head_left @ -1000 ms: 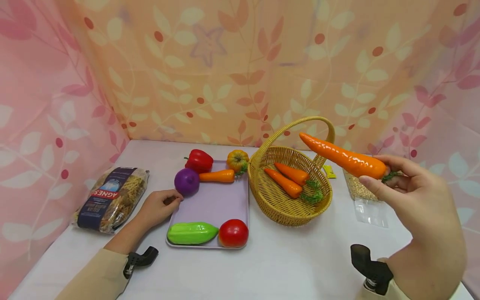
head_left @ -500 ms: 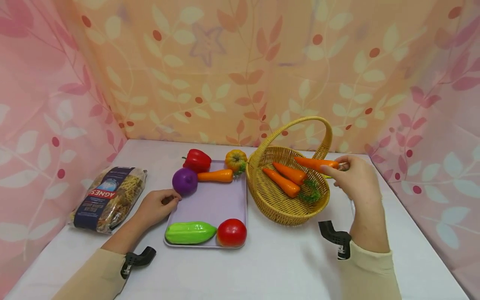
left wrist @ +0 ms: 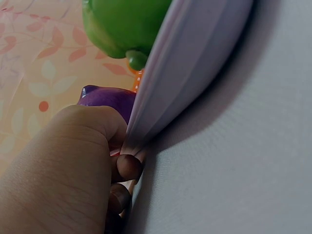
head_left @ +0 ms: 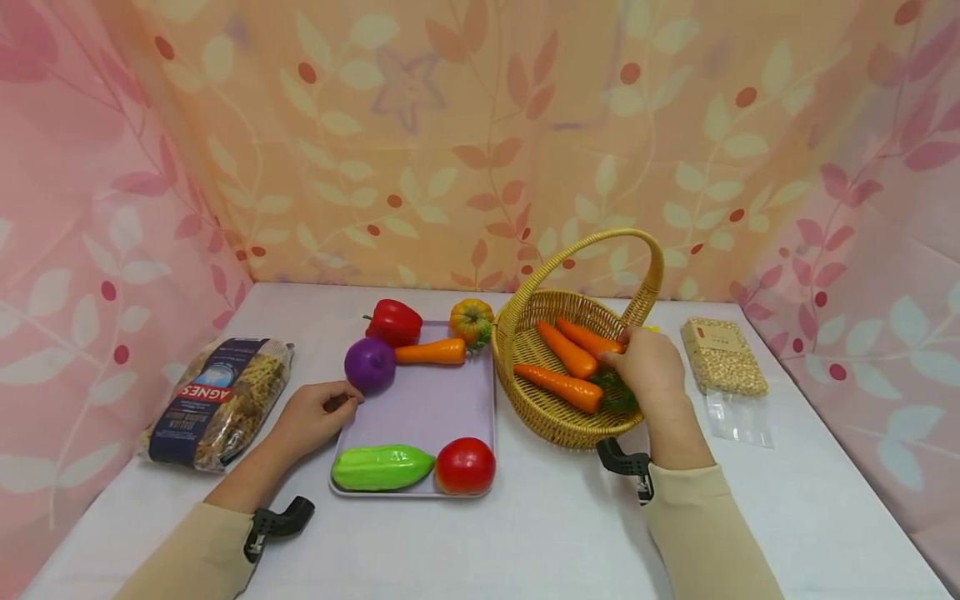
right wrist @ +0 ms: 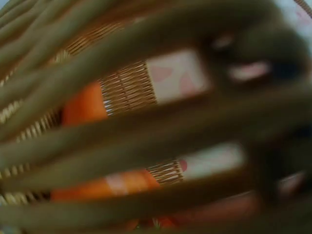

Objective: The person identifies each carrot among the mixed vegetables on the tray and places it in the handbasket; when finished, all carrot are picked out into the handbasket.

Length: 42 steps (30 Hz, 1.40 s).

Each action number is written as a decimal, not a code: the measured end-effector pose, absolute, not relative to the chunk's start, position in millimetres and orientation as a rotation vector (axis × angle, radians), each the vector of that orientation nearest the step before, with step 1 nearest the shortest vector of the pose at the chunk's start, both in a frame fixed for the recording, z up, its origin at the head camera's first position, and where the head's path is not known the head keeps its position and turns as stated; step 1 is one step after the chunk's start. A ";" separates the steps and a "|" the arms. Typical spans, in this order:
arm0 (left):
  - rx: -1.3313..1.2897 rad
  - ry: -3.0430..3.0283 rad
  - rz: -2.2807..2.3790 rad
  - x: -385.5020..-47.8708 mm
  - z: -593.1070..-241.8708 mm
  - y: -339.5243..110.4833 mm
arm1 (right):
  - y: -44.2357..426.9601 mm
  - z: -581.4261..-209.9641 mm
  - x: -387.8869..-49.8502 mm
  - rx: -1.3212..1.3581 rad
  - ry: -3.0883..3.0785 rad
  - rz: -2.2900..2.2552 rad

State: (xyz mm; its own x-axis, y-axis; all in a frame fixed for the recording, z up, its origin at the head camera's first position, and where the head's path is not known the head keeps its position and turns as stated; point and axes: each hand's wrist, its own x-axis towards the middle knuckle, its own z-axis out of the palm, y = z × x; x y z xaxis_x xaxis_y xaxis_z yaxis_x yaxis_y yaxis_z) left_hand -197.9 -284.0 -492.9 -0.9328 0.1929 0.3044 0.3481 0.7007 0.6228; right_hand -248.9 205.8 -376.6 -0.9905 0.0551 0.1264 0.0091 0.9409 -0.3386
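Note:
My left hand (head_left: 315,417) pinches the left rim of the lilac tray (head_left: 427,408); in the left wrist view a finger lies under the tray's edge (left wrist: 170,78). Beside that hand sits a purple, onion-like vegetable (head_left: 370,365). My right hand (head_left: 652,362) reaches into the wicker basket (head_left: 528,417) and grips the leafy end of a carrot (head_left: 588,337), partly hidden by the fingers. Two other carrots lie in the basket, a middle carrot (head_left: 566,350) and a front carrot (head_left: 558,387). In the right wrist view, blurred wicker strands hide most of the hand.
The tray bears a red bell pepper (head_left: 395,322), a carrot (head_left: 431,352), a small yellow pumpkin (head_left: 471,320), a green ridged vegetable (head_left: 382,467) and a tomato (head_left: 465,466). A pasta bag (head_left: 217,404) lies left, a grain bag (head_left: 723,357) right. The basket handle (head_left: 585,246) arches overhead.
My right hand has brought its carrot leftward and down into the basket. The carrots there have shifted, one now lying nearer the front. My left hand has stayed at the tray rim.

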 end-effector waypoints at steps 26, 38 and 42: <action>-0.450 -2.677 -1.018 -200.8 -495.9 -284.9 | 182.1 -309.6 -195.1 0.255 -2.547 0.694; -0.450 -2.694 -1.025 -200.1 -494.3 -284.7 | 128.2 -282.7 -151.0 0.670 -2.157 0.866; -0.438 -2.701 -1.046 -200.3 -494.2 -283.7 | 100.9 -279.5 -151.3 0.741 -2.158 0.924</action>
